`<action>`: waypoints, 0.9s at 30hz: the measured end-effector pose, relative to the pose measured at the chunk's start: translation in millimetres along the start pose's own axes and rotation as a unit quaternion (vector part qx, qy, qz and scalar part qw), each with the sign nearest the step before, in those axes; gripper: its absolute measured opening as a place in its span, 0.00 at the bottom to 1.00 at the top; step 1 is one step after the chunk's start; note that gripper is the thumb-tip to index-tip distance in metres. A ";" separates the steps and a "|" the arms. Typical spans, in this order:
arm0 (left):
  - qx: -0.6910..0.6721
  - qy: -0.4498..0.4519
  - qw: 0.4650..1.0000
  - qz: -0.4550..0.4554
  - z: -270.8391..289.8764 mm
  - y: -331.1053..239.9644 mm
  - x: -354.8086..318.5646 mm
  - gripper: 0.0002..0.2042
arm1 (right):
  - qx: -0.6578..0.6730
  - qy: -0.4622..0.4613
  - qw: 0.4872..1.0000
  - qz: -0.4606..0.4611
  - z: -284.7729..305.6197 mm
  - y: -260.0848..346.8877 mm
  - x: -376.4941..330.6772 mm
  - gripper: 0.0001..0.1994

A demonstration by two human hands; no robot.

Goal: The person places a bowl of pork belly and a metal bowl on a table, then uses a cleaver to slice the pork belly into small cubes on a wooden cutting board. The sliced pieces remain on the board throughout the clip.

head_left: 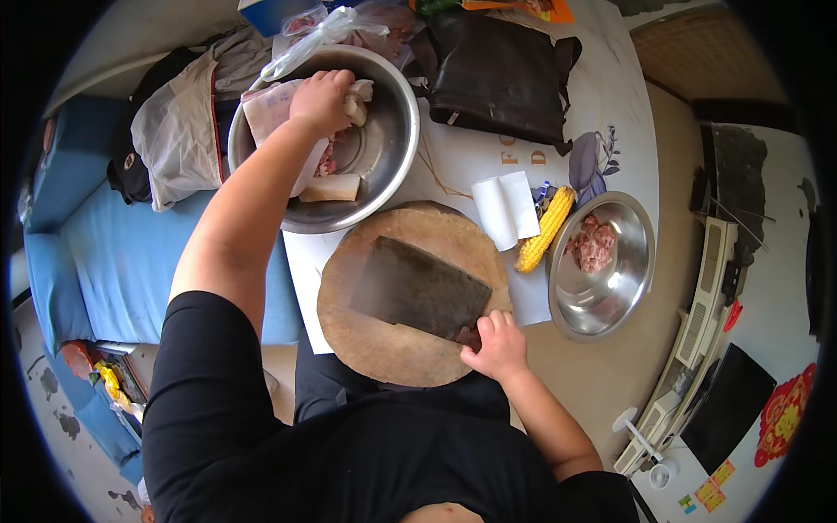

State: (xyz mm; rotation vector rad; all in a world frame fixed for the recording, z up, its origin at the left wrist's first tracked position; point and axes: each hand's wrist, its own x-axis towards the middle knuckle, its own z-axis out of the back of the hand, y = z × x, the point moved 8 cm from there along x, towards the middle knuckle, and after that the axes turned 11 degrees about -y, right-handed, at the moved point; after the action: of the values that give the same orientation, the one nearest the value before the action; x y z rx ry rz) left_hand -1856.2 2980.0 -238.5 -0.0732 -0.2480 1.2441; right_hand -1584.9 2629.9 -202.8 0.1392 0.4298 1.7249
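My left hand (323, 100) reaches into the large steel bowl (403, 166) at the upper left. Its fingers are closed on a pale piece of pork (357, 103); the fingertips are partly hidden. Around it in the bowl lie a skin-on slab of pork (268, 106) and a pale block of pork fat (331, 187). My right hand (497, 344) is closed round the short dark handle of a cleaver (422, 288). The cleaver's broad dark blade lies over the round wooden chopping board (366, 353), in front of my body.
A smaller steel bowl (602, 301) holding ground meat (595, 245) stands at the table's right edge. Beside it are a corn cob (547, 228) and a white paper roll (495, 215). A dark leather bag (501, 78) lies at the back. Left is a blue sofa (131, 261) with clothes.
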 end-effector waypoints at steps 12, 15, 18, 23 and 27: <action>-0.631 -0.150 0.745 0.158 65.8 -21.4 -79.4 0.30 | -0.043 -0.048 0.997 0.038 -0.5 2.7 -11.0 0.16; -0.808 -0.113 0.555 0.166 98.1 -55.1 -126.3 0.29 | -0.048 -0.082 0.994 0.055 1.5 5.1 -13.8 0.15; -0.868 -0.055 0.464 0.168 112.1 -76.5 -169.5 0.27 | -0.055 -0.101 0.991 0.068 2.6 5.3 -17.4 0.15; -0.863 -0.084 0.467 0.175 119.4 -92.5 -259.2 0.24 | -0.073 -0.126 0.984 0.105 1.7 10.8 -22.9 0.16; -0.812 -0.087 0.545 0.188 104.0 -105.4 -327.6 0.22 | -0.078 -0.133 0.985 0.081 3.2 4.0 -30.1 0.18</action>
State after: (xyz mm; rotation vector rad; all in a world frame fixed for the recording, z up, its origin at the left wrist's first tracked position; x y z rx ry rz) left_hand -1879.6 2628.8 -165.6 -1.7151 -1.5956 1.0061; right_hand -1581.4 2600.9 -194.1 0.2933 0.0879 1.8621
